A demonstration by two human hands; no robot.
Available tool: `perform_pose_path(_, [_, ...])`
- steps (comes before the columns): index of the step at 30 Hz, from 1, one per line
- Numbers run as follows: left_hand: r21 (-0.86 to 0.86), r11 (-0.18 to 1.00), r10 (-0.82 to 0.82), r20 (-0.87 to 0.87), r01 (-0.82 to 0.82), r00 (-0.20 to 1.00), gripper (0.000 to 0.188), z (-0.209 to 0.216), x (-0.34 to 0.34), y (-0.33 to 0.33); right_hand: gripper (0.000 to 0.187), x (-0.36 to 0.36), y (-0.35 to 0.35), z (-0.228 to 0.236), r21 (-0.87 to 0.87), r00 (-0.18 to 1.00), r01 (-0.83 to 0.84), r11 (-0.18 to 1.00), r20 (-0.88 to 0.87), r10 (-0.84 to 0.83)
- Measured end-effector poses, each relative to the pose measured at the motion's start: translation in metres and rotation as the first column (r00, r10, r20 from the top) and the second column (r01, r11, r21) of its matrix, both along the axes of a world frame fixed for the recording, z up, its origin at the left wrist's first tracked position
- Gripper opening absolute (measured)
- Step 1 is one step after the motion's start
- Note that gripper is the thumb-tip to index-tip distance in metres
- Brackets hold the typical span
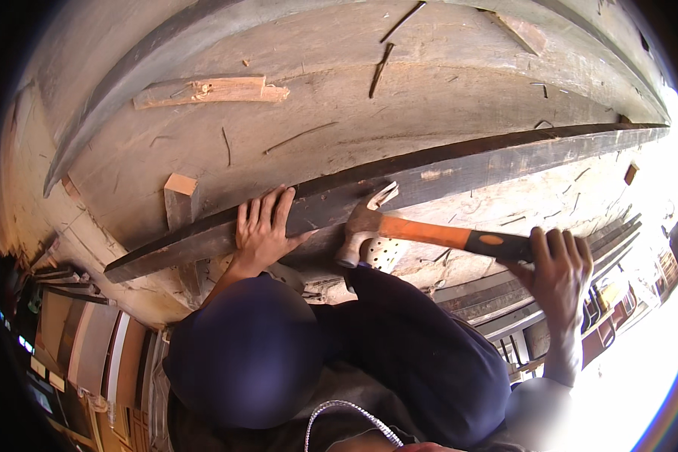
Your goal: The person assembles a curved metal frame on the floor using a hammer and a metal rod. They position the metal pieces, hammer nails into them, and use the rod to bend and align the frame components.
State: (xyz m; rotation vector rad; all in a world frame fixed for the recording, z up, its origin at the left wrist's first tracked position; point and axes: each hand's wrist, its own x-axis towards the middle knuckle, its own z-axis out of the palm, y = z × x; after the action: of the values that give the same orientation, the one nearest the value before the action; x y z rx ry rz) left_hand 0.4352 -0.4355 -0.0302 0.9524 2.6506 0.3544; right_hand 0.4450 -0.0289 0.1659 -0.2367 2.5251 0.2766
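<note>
Surroundings: floor (429,98), strewn with thin dark sticks and bent slivers. Pale wood offcut (211,90), far left; second offcut (523,34), far right. Short wooden block (181,197), against the plank's left part. Stacked boards (482,297), near right. Pale perforated shoe (384,254), just beside the hammer's head, partly hidden by it. Dark-clad left knee (241,354), in front of the left forearm.

Plank (505,162): dark, narrow, lying across the middle; long axis from near left to far right.

Hammer (429,232): orange-and-black handle running left to right, head at left, claw toward the far side, striking face toward the near. Head overlaps the plank's near edge in view; contact cannot be told.

Left hand (264,230): laid on the plank, fingers spread wide, thumb pointing right.

Right hand (561,260): fingers wrapped around the black grip, forearm rising from near right.
</note>
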Motion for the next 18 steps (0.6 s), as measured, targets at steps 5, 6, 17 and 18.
perform_pose_path(5, [0.0, 1.0, 0.005, 0.002, -0.005, 1.0, 0.078, 0.003, -0.002, 0.003, 0.053, -0.019, -0.021, 0.04, 0.145, 0.997, 0.022, 0.989, 0.065, -0.032])
perform_pose_path(6, [-0.002, 1.0, 0.013, -0.002, -0.013, 1.0, 0.08, 0.004, -0.001, 0.002, 0.051, -0.027, -0.02, 0.043, 0.126, 0.994, 0.089, 0.988, 0.054, -0.097])
perform_pose_path(17, [0.053, 0.998, 0.032, -0.005, -0.032, 0.999, 0.083, 0.006, 0.001, -0.002, 0.062, -0.035, 0.064, -0.029, -0.094, 0.863, -0.376, 0.922, -0.398, 0.311])
perform_pose_path(18, [0.071, 0.997, 0.04, -0.006, -0.039, 0.999, 0.084, 0.006, 0.0, 0.0, 0.062, -0.029, 0.075, -0.04, -0.104, 0.845, -0.395, 0.913, -0.43, 0.317])
